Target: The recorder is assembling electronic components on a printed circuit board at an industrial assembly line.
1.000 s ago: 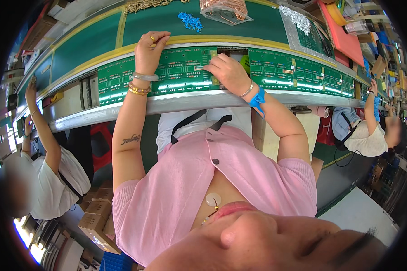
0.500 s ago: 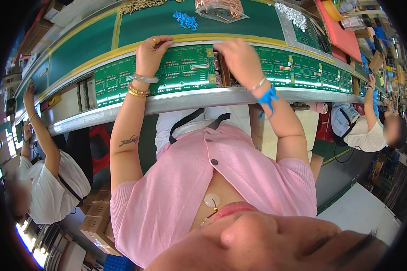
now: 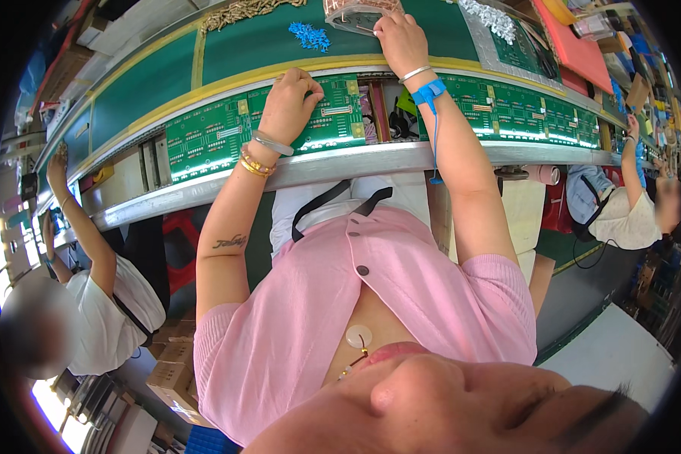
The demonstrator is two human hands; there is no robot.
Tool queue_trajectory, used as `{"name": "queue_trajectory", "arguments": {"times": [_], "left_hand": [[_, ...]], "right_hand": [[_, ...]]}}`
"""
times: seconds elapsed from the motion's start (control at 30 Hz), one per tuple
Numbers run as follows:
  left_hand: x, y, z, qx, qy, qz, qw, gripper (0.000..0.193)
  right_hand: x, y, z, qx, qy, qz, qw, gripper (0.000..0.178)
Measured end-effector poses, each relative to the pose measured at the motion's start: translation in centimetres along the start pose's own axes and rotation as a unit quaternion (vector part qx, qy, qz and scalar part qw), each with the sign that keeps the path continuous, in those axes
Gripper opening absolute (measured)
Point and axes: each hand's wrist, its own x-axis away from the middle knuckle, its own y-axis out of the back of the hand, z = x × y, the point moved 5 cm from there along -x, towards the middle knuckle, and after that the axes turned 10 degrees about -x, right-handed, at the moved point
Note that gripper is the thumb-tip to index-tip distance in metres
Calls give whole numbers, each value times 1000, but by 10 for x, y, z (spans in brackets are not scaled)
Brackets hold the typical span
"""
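Left hand (image 3: 287, 102) rests curled on the green circuit board (image 3: 219, 136) – not gripping it. Right hand (image 3: 397, 38) reaches into the parts tray (image 3: 348, 11), grip hidden – can't tell. Board looks thin, stiff, fragile; hold by edges

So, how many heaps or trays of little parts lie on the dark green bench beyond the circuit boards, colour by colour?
Blue heap of small plastic parts: 1
Tan heap of small parts: 1
Whitish heap of small parts: 1
Clear tray of brownish parts, at the right hand: 1
Total: 4
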Motion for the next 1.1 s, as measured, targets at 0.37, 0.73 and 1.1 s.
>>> {"name": "queue_trajectory", "arguments": {"times": [0.37, 0.73, 1.1], "left_hand": [[1, -2, -4, -63, -24, -21, 997, 5], [-4, 10, -2, -4, -24, -8, 1000, 10], [-79, 2, 56, -96, -21, -29, 995, 13]], "right_hand": [[1, 10, 3, -148, -32, -42, 988, 15], [9, 27, 28, -251, -33, -27, 967, 12], [75, 28, 90, -266, 69, 148, 950, 19]]}}
